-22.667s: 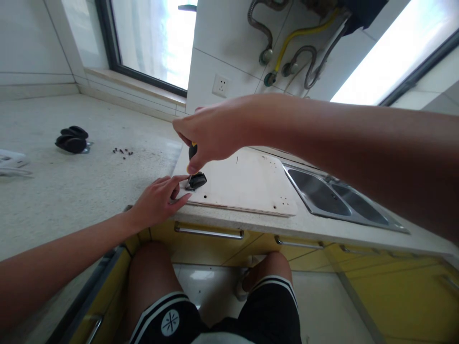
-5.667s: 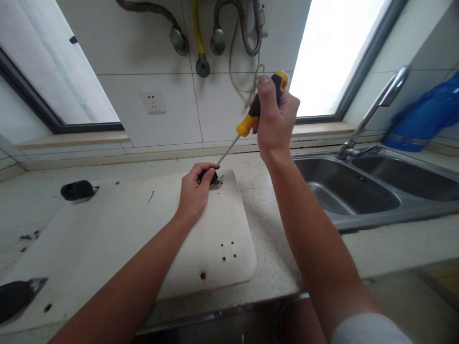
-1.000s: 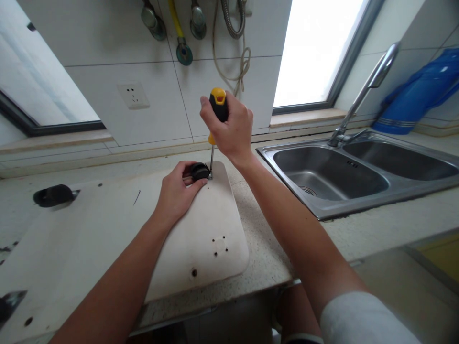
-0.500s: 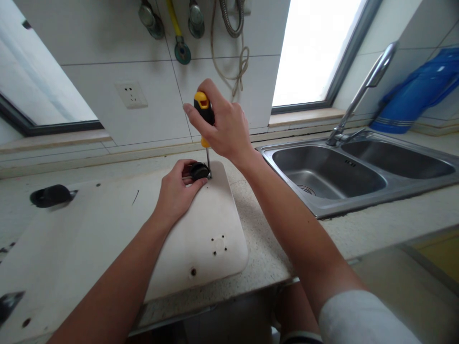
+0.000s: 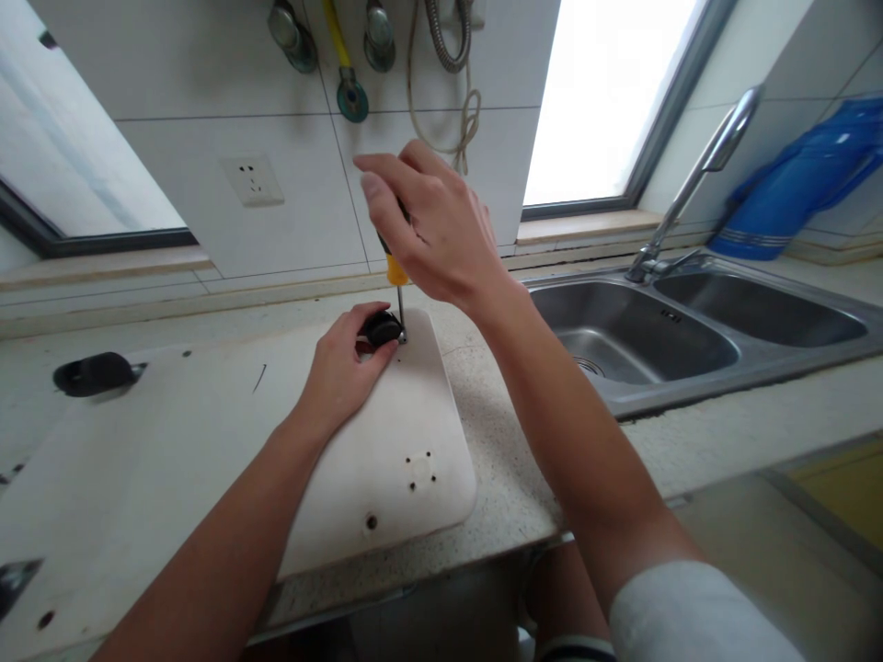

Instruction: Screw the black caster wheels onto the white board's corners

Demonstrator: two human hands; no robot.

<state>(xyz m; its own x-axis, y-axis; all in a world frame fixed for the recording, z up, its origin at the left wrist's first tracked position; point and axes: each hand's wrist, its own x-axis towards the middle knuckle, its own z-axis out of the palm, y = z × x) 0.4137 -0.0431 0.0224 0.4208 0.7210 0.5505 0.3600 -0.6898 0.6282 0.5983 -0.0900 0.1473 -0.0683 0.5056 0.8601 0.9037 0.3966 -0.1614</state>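
Screwdriver [image 5: 396, 269]: handle mostly hidden by the right hand [image 5: 438, 230]; tip, near the board's far right corner, too small to make out.
Black caster [image 5: 382, 329]: partly covered by the left hand [image 5: 338, 363].
Board [image 5: 428, 395]: near left corner cut off; left forearm [image 5: 221, 524] hides part of the near edge.
Metal plate [image 5: 17, 579]: towards that cut-off corner, itself cropped.
Dark bits [image 5: 10, 473]: beside the board's left edge, blurred, too small to name.
Sink [image 5: 690, 388]: left end behind the right forearm [image 5: 586, 441].
Blue jug [image 5: 793, 188]: right side cropped.
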